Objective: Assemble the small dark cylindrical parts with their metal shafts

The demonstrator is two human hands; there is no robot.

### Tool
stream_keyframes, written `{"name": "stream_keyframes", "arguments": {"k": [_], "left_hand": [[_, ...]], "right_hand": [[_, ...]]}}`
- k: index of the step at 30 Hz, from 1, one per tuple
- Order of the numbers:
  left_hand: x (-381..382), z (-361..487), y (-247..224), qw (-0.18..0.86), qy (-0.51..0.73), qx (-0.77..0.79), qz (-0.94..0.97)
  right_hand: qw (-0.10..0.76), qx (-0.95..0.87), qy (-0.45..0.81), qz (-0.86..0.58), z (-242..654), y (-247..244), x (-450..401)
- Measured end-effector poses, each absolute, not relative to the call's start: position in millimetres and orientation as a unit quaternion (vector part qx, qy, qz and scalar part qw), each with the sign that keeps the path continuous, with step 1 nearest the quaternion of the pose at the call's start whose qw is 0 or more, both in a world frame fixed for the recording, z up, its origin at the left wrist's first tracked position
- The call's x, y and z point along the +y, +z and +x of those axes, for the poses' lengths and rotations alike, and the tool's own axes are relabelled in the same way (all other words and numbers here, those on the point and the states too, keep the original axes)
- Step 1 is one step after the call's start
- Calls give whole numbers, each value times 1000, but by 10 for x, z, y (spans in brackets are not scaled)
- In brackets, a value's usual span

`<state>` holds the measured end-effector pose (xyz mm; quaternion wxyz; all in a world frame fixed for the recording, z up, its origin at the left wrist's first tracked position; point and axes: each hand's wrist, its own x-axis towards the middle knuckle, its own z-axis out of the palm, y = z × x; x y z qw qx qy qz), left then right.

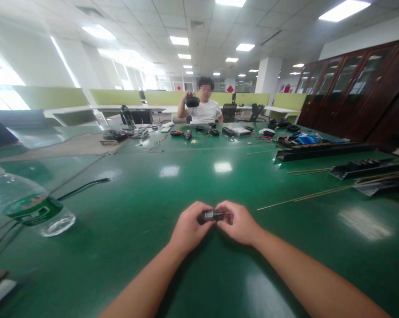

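Note:
Close in front of me, a small dark cylindrical piece point(210, 215) with a shiny grey middle is held between both hands, just above the green table point(186, 176). My left hand point(192, 226) grips its left end between thumb and fingers. My right hand point(238, 223) is curled around the right end, where a thinner dark part shows between the fingertips. Both hands are closed and nearly touch each other. The fingers cover the ends of the piece, so its exact kind cannot be made out.
At left lies a clear plastic bottle point(37, 207) with a green label, beside a black cable point(83, 189). Black metal channels point(325, 152) and thin brass-coloured rods point(305, 195) lie at right. Across the table a person point(204, 108) lifts a black object; a drill point(182, 134) lies nearby.

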<state>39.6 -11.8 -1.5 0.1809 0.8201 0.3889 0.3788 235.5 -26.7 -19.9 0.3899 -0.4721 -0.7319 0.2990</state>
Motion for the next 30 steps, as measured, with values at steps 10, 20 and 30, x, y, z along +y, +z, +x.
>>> {"name": "stream_keyframes", "arguments": {"k": [10,20,30], "left_hand": [[-91,402,-3,202,385,391,811],[-97,398,-16,209,384,392,810],[-118,409,-38,215,385,397,805]], "right_hand": [[399,-725,304,-471,2356,-194,-202],[404,-729,297,-465,2343,-176,-221],[401,-738,281,-465,2333,-151,-228]]}}
